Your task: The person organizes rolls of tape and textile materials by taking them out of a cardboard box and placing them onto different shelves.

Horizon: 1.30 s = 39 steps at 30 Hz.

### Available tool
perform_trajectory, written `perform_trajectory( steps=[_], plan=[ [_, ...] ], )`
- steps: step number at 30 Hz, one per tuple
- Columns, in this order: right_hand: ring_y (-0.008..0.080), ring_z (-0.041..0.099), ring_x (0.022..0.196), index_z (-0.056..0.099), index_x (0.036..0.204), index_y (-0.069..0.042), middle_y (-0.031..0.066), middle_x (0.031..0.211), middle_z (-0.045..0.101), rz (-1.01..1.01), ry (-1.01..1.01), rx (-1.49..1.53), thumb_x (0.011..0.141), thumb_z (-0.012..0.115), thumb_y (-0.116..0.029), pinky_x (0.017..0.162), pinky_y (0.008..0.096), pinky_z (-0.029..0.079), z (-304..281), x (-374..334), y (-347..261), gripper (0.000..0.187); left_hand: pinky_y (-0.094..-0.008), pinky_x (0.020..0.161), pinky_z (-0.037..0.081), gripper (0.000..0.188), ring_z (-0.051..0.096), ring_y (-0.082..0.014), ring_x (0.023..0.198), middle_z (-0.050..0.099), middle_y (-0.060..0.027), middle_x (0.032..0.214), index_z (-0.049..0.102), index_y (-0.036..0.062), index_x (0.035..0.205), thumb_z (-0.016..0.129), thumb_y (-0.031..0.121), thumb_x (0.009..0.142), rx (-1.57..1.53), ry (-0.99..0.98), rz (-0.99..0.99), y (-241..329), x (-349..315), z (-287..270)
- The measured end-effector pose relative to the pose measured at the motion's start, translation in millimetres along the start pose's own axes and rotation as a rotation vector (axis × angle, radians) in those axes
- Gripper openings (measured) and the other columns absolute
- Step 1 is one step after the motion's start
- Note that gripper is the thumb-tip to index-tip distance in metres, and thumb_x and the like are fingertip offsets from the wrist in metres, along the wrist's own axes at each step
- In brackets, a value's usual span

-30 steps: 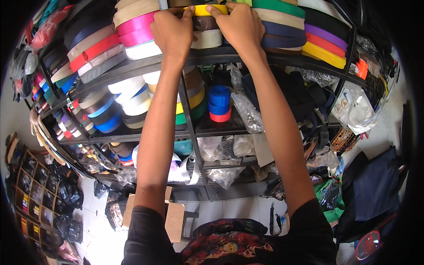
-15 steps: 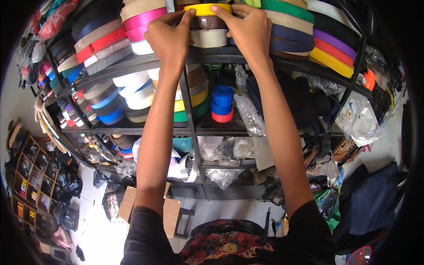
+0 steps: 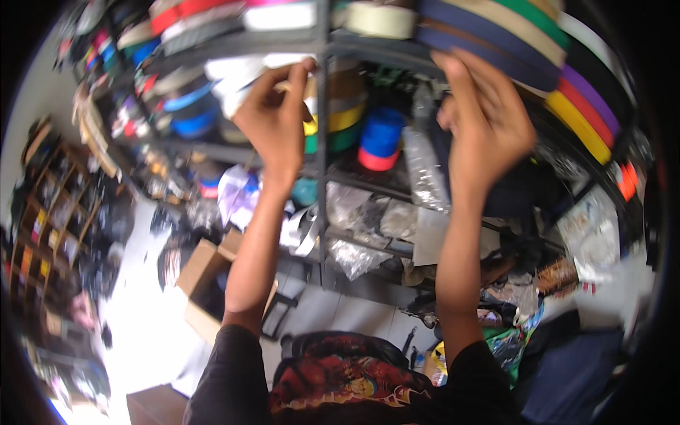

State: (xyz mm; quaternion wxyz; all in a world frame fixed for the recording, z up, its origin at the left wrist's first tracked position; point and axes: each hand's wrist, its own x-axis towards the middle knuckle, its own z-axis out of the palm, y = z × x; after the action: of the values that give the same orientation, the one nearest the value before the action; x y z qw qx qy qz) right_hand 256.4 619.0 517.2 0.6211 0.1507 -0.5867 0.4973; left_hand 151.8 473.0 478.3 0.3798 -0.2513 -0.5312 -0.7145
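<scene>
Both arms are raised in front of a dark metal shelf rack (image 3: 322, 177) packed with rolls of coloured webbing tape. My left hand (image 3: 275, 124) is below the upper shelf with its fingers curled and pinched together near a white roll (image 3: 241, 74). A small pale bit shows between thumb and fingers, but it is too blurred to tell what it is. My right hand (image 3: 487, 120) has its fingers spread, the tips at the shelf edge under a dark blue roll (image 3: 471, 42). Nothing is in its palm. A blue and red roll stack (image 3: 381, 138) sits between the two hands.
Yellow, red and purple rolls (image 3: 584, 120) fill the upper right. Clear plastic bags (image 3: 361, 234) hang from the lower shelves. An open cardboard box (image 3: 209, 283) stands on the floor at the left, beside a wooden cubby rack (image 3: 42, 234). Dark bags (image 3: 574, 368) lie at the lower right.
Both hands have come down from the yellow and cream rolls on the top shelf to just below its edge and moved apart. The view has tilted and blurred.
</scene>
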Motion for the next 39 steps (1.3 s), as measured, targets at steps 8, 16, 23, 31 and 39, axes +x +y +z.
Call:
perform_trajectory(
  steps=[8, 16, 23, 31, 39],
  plan=[
    [0.0051, 0.056, 0.055, 0.069, 0.099, 0.005, 0.0125, 0.085, 0.073, 0.884, -0.612, 0.102, 0.086, 0.069, 0.0, 0.048, 0.0181, 0.041, -30, -237, 16, 0.014, -0.0279, 0.046, 0.043, 0.017, 0.055, -0.0113, 0.046, 0.07, -0.0073, 0.071, 0.065, 0.0039, 0.103, 0.053, 0.013, 0.096, 0.444, -0.141, -0.721, -86, -227, -184],
    [0.0056, 0.057, 0.059, 0.068, 0.106, 0.004, 0.0062, 0.086, 0.072, 1.365, -1.31, 0.061, 0.09, 0.066, -0.01, 0.051, 0.0205, 0.043, -27, -394, 67, 0.022, -0.0331, 0.048, 0.052, 0.021, 0.062, -0.0184, 0.047, 0.071, -0.0105, 0.073, 0.066, -0.003, 0.096, 0.054, 0.014, 0.089, 0.754, -0.284, -1.274, -124, -377, -387],
    [0.0092, 0.06, 0.059, 0.068, 0.11, -0.001, 0.008, 0.084, 0.069, 1.401, -1.514, -0.219, 0.088, 0.068, -0.018, 0.05, 0.0244, 0.044, -10, -454, 75, 0.028, -0.0461, 0.08, 0.053, 0.02, 0.067, -0.0383, 0.09, 0.07, -0.021, 0.091, 0.071, 0.0069, 0.093, 0.058, 0.018, 0.082, 0.984, -0.13, -1.322, -172, -392, -491],
    [0.0189, 0.067, 0.065, 0.069, 0.11, -0.005, 0.0129, 0.089, 0.071, 1.538, -1.387, -0.611, 0.086, 0.067, -0.026, 0.054, 0.0319, 0.051, -81, -545, 55, 0.032, -0.0485, 0.081, 0.05, 0.012, 0.062, -0.0411, 0.089, 0.063, -0.0233, 0.089, 0.06, -0.002, 0.09, 0.054, -0.001, 0.079, 1.197, 0.003, -1.052, -242, -363, -576],
    [0.0279, 0.063, 0.105, 0.069, 0.109, -0.003, 0.0194, 0.108, 0.067, 1.094, -1.634, -0.795, 0.084, 0.059, -0.022, 0.096, 0.0415, 0.046, -269, -628, -72, 0.033, -0.0435, 0.091, 0.05, 0.055, 0.052, -0.0391, 0.114, 0.049, -0.0234, 0.119, 0.044, -0.0037, 0.121, 0.07, 0.002, 0.073, 1.589, -0.679, -1.123, -318, -357, -596]
  ],
)
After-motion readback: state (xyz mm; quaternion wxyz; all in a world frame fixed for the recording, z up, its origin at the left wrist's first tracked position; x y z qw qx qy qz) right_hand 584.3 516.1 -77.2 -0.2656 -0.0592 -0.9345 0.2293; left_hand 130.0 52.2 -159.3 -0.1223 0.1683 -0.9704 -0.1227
